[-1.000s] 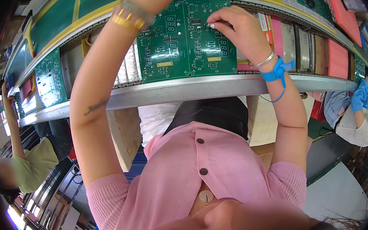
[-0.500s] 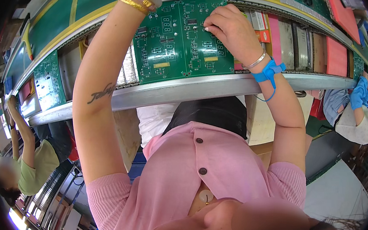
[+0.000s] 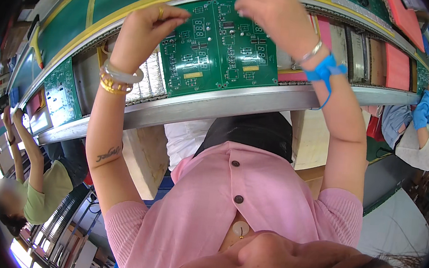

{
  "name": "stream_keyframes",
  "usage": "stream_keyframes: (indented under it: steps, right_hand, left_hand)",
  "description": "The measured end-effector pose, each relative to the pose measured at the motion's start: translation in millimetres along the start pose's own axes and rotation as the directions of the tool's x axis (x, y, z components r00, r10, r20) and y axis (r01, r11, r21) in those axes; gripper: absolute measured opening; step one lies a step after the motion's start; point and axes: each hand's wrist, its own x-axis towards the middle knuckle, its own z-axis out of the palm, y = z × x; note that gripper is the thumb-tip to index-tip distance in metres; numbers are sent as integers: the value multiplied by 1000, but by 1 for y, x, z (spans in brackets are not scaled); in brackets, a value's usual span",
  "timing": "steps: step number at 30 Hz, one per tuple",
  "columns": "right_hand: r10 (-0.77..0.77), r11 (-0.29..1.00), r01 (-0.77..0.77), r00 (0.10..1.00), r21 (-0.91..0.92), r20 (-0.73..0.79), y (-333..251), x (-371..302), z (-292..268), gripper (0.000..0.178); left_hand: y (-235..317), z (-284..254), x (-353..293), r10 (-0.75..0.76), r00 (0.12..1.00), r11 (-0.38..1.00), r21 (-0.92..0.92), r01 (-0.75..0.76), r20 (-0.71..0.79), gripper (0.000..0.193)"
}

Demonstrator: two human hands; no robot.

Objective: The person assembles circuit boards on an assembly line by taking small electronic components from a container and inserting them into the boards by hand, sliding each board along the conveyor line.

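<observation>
A green circuit board (image 3: 211, 57) lies in the metal-edged track in front of me, with white printed outlines and several small parts on it. Over its far left edge, my left hand (image 3: 149, 34) has thumb and forefinger pressed together; anything between them is too small to make out. My right hand (image 3: 278, 19), in a blue wrist strap (image 3: 325, 68), hovers above the far right part of the board. Its fingers are curled together at the tips, and whatever they may pinch cannot be made out. The right hand and forearm hide part of the area beyond the board.
The track's metal rail (image 3: 202, 101) runs across my front. Another green board (image 3: 61, 92) lies farther left on the line. Pink foam sheets (image 3: 398, 66) stand at the right. One co-worker (image 3: 49, 191) sits at the left, another (image 3: 420, 139) at the right.
My left hand has come back from beyond the top edge to the board's left side. The right hand has lifted off the board's right half and moved farther away from me.
</observation>
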Motion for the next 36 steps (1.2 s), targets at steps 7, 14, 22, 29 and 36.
stream_keyframes:
  steps: [7, 14, 22, 29, 36]
  right_hand:
    - [146, 925, -78, 976, -372, 161, 34, 71, 29, 11]
    - [177, 946, -127, 973, -298, 146, 32, 76, 44, 14]
    - [182, 981, -183, 983, -70, -14, 23, 68, 38, 16]
    - [195, 979, -186, 974, 81, -117, 4, 57, 16, 17]
    - [225, 950, -194, 968, 243, -110, -1, 35, 2, 13]
  left_hand:
    - [-11, 10, -20, 33, 999, 995, 99, -30, -27, 15]
    - [-8, 15, -24, 77, 996, 978, 197, -65, -53, 14]
    - [-8, 17, -23, 195, 979, 934, 315, -169, -53, 12]
    - [-12, 19, -23, 223, 975, 928, 310, -206, -19, 12]
    - [-7, 20, -20, 316, 948, 860, 413, -299, 29, 14]
